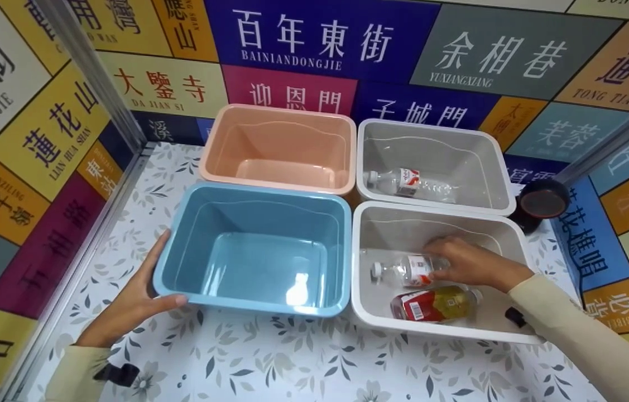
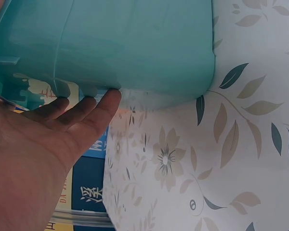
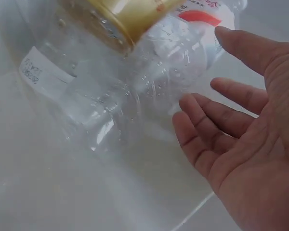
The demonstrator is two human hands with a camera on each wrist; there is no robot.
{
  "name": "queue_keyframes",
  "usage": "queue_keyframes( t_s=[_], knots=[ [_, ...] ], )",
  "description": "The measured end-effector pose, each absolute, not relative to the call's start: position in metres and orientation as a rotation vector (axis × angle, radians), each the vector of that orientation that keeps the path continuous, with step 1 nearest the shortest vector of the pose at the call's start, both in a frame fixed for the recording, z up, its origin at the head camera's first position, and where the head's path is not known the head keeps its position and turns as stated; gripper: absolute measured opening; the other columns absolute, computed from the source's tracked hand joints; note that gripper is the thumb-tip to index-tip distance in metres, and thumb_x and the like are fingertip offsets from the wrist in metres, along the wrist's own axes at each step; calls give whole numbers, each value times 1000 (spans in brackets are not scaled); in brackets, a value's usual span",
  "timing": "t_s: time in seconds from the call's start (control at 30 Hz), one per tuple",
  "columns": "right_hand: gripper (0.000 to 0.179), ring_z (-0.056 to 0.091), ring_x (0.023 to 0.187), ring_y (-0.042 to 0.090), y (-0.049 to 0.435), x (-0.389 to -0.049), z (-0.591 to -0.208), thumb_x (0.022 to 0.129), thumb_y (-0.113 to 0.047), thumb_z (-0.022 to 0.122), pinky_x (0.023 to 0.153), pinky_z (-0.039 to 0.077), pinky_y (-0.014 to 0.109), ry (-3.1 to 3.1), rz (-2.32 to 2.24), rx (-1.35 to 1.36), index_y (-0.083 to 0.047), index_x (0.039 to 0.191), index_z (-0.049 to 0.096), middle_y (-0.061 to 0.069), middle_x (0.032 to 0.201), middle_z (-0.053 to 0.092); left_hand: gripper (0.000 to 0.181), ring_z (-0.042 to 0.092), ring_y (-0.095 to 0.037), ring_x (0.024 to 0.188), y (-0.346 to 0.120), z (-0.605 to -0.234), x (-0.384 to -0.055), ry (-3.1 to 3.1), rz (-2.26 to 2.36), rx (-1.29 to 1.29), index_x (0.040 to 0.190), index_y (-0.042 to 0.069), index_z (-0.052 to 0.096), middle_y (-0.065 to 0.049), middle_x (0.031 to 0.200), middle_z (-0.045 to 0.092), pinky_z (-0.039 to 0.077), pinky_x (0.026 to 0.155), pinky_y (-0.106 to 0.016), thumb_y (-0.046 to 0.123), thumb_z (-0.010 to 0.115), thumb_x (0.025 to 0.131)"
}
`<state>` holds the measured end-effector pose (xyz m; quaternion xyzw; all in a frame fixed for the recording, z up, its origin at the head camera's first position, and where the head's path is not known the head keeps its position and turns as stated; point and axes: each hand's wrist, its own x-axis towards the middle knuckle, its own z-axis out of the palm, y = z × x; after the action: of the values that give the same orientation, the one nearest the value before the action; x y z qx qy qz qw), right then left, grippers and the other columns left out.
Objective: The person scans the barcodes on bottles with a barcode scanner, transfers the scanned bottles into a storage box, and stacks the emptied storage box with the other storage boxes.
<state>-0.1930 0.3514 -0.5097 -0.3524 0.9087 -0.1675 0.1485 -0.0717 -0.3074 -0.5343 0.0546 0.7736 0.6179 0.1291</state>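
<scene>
My left hand (image 1: 134, 298) rests against the left side of a blue plastic bin (image 1: 258, 310), the thumb at its front corner. In the left wrist view, straight fingers (image 2: 94, 113) touch the bin's outer wall. My right hand (image 1: 467, 262) reaches into the front light-grey bin (image 1: 367, 304), beside a clear plastic bottle (image 1: 403, 272) with a red-and-white label. A bottle with red-and-yellow wrapping (image 1: 437, 304) lies nearer the front. In the right wrist view, the fingers (image 3: 197, 139) are spread and hold nothing, near clear bottles (image 3: 101, 115) and a gold can (image 3: 120, 21).
Behind the blue bin stands a peach bin (image 1: 278, 114). The back grey bin (image 1: 431, 131) holds a clear bottle (image 1: 412, 184) lying down. A black round object (image 1: 543, 201) sits at its right. Printed panels (image 1: 314, 39) enclose the patterned table (image 1: 269, 357) at the back and sides.
</scene>
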Motion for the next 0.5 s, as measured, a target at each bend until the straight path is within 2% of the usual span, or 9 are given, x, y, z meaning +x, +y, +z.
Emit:
queue_keyframes(
  t_s=[0.1, 0.23, 0.3, 0.33, 0.47, 0.5],
  knots=[
    [51, 68, 118, 39, 350, -189, -513, 86, -10, 94, 104, 55, 61, 2640, -408, -968, 0, 133, 77, 17, 126, 77, 121, 14, -45, 162, -307, -534, -71, 2261, 1793, 167, 175, 53, 1, -4, 185, -6, 19, 123, -75, 12, 82, 95],
    [59, 65, 121, 40, 348, -187, -515, 86, -11, 94, 105, 54, 62, 2668, -326, -940, 1, 140, 73, 18, 131, 75, 121, 21, -48, 159, -307, -533, -70, 2290, 1778, 187, 176, 48, 1, -8, 185, -1, 39, 121, -47, 10, 83, 95],
    [59, 67, 118, 37, 346, -187, -516, 85, -11, 94, 104, 56, 60, 2667, -311, -940, 2, 139, 72, 17, 129, 75, 121, 23, -47, 159, -307, -533, -70, 2295, 1770, 185, 176, 48, 1, -9, 185, 0, 41, 116, -36, 10, 83, 95],
    [60, 67, 116, 35, 346, -187, -517, 85, -11, 94, 103, 57, 59, 2667, -307, -937, 1, 139, 72, 16, 128, 75, 120, 22, -46, 159, -306, -532, -70, 2293, 1769, 177, 176, 49, 1, -7, 185, -1, 41, 116, -35, 11, 83, 95],
    [58, 69, 106, 26, 343, -188, -518, 84, -14, 98, 99, 60, 54, 2664, -313, -923, -1, 135, 74, 9, 121, 77, 120, 20, -46, 160, -306, -533, -70, 2285, 1778, 187, 177, 46, 0, -7, 185, -3, 34, 122, -59, 11, 82, 95],
    [58, 69, 104, 25, 343, -188, -519, 83, -15, 99, 98, 60, 53, 2666, -314, -919, -1, 134, 74, 7, 118, 77, 120, 21, -46, 160, -306, -533, -70, 2290, 1776, 191, 177, 45, 0, -7, 185, -2, 33, 122, -61, 11, 82, 95]
  ],
)
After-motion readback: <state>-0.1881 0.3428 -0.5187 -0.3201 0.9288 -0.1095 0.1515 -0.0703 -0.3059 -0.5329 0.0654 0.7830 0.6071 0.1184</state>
